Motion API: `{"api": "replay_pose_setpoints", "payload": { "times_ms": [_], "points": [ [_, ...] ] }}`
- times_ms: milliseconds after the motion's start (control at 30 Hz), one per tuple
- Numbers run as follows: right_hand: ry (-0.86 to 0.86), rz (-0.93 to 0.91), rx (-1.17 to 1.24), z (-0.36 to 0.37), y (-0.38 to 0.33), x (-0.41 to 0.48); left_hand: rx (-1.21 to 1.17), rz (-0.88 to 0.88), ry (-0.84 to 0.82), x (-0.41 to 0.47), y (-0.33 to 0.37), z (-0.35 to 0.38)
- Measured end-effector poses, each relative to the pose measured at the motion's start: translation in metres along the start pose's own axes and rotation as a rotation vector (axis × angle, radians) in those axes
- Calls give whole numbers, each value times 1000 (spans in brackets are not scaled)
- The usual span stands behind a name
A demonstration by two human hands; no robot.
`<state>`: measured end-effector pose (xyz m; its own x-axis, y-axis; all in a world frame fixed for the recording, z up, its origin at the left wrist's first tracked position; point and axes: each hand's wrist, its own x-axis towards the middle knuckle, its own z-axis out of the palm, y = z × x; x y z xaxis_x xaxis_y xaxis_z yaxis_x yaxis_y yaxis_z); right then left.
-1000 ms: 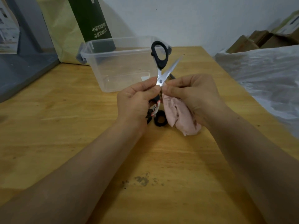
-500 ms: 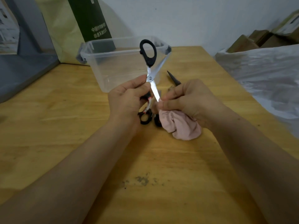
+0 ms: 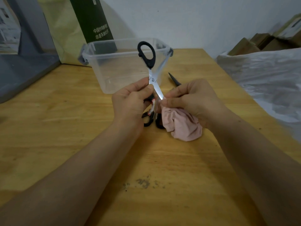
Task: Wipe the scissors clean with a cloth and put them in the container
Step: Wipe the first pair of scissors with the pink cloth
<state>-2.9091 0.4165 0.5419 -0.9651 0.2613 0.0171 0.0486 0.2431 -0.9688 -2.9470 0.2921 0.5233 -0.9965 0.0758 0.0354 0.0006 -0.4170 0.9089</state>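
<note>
Two bare forearms reach over the wooden worktop (image 3: 162, 201), past a dark smudge (image 3: 143, 183). Further in, the left hand (image 3: 130, 103) grips the scissors (image 3: 153, 79) just below the pivot, its fingers (image 3: 138, 86) curled round them. It holds them up off the worktop, spread wide, with one black loop uppermost. The right hand (image 3: 193, 98) pinches a pink cloth (image 3: 182, 124) round the lower blade. Under both hands, a second dark pair (image 3: 149, 120) lies flat. Just behind stands the clear container (image 3: 114, 66), then a green box (image 3: 92, 18) by the wall.
</note>
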Motion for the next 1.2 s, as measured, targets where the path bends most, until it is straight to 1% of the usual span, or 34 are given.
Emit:
{"api": "replay_pose_setpoints", "payload": {
  "times_ms": [67, 133, 300, 467, 633, 700, 767, 800, 867, 900, 933, 967, 1000, 1033, 1067, 1100, 1133, 1200],
  "points": [
    [28, -25, 52, 0, -1, 1, 6, -22, -14, -3, -2, 4],
    [24, -30, 42, 1, -1, 2, -8, -34, -1, -3, -2, 5],
    [-16, 0, -87, 2, 2, 3, -40, -29, 31, 5, 1, -4],
    [-27, 1, -112, -1, 4, 5, -45, -26, 34, 4, 0, -4],
    [-62, 33, -251, -4, 8, 3, 1, 6, 89, 14, 4, -11],
    [-13, 35, -205, -8, 8, 2, 5, 29, 120, 19, 3, -14],
    [32, 5, -60, -11, 6, 1, 12, 41, 129, 17, 3, -13],
    [51, -23, -12, -13, 6, 1, 22, 52, 119, 15, 2, -11],
    [122, -87, -5, -15, 7, 3, 44, 101, 80, 14, 1, -9],
    [159, -111, 4, -15, 9, 5, 89, 157, 64, 14, 0, -9],
    [183, -116, 31, -16, 8, 6, 184, 264, 58, 14, -2, -10],
    [193, -102, 79, -17, 8, 6, 343, 438, 47, 15, -2, -13],
    [193, -73, 139, -18, 6, 6, 542, 663, 7, 15, -2, -14],
    [190, -38, 192, -19, 5, 6, 743, 890, -62, 16, -4, -18],
    [183, 5, 236, -21, 3, 6, 909, 1077, -128, 19, -7, -21],
    [170, 54, 290, -22, 2, 6, 1020, 1193, -174, 23, -9, -24],
    [145, 111, 368, -24, 1, 6, 1087, 1250, -204, 25, -10, -26],
    [50, 220, 534, -27, -1, 5, 1154, 1302, -218, 27, -8, -29]
  ]
}}
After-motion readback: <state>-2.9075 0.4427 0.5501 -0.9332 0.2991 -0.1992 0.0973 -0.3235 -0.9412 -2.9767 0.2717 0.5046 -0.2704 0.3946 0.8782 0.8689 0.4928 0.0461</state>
